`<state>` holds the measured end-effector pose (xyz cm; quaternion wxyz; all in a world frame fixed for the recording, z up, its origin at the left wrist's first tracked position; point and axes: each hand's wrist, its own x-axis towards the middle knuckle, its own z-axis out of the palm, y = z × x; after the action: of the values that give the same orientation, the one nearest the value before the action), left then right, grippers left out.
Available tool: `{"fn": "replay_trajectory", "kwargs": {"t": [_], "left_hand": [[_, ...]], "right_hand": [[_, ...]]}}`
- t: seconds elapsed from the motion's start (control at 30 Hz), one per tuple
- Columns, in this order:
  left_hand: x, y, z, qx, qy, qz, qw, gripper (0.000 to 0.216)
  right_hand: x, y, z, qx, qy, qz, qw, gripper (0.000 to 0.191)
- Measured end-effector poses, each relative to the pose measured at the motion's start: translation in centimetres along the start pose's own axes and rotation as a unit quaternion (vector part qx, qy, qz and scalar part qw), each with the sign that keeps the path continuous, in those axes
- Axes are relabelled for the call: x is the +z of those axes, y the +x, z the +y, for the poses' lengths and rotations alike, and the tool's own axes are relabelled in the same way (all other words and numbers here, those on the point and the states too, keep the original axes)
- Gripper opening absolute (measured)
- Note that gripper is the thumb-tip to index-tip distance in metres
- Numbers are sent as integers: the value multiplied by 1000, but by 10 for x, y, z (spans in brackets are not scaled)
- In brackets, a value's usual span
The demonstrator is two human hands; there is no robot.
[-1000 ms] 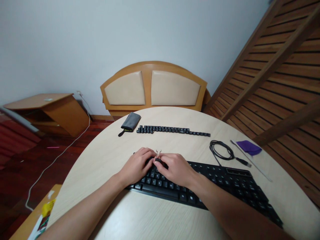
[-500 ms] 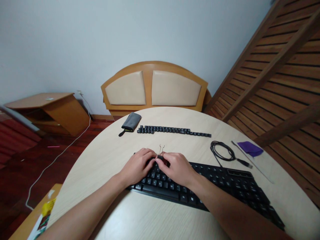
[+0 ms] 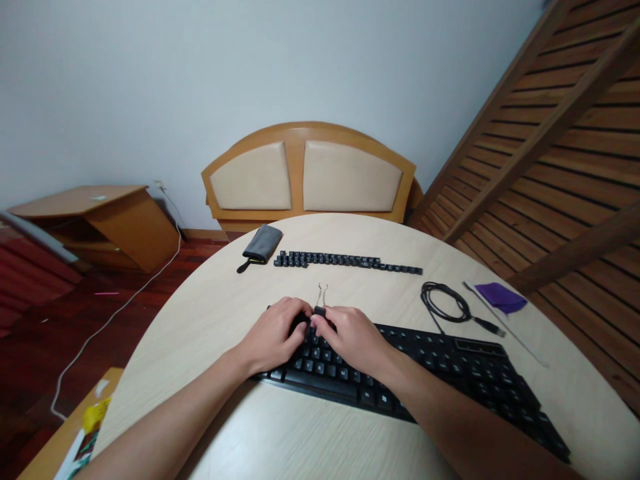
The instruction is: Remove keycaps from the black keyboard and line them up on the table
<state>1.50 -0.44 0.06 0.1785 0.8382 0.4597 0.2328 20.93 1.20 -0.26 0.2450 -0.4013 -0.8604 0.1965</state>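
A black keyboard point(image 3: 450, 373) lies across the round pale wooden table point(image 3: 260, 433). My left hand point(image 3: 273, 333) rests on the keyboard's left end with its fingers curled down over the keys. My right hand point(image 3: 353, 337) sits beside it and pinches a small wire keycap puller point(image 3: 321, 299), whose two thin loops stick up above my fingertips. What the puller's lower end grips is hidden by my fingers. A long row of loose black keycaps point(image 3: 347, 261) lies farther back on the table.
A grey pouch point(image 3: 263, 243) lies left of the keycap row. A coiled black cable point(image 3: 447, 303), a thin rod point(image 3: 505, 323) and a purple cloth point(image 3: 500, 295) lie at the right. A wooden headboard point(image 3: 307, 173) stands behind the table, slatted wood at the right.
The wire puller has risen and straightened between my fingertips; its loops now stand higher above the keys. Both hands have stayed at the keyboard's left end.
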Motion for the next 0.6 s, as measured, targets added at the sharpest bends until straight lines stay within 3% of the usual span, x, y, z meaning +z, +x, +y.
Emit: {"fn": "replay_trajectory", "kwargs": {"t": [0.2,0.6], "left_hand": [[-2,1,3,56,-8,-25,998,14],[-3,0,0,59,-25,-49,997,20]], "right_hand": [[-1,0,-1,1,24,-5,1000,28],[0,-1,-1,0,9,2,1000,32]]}}
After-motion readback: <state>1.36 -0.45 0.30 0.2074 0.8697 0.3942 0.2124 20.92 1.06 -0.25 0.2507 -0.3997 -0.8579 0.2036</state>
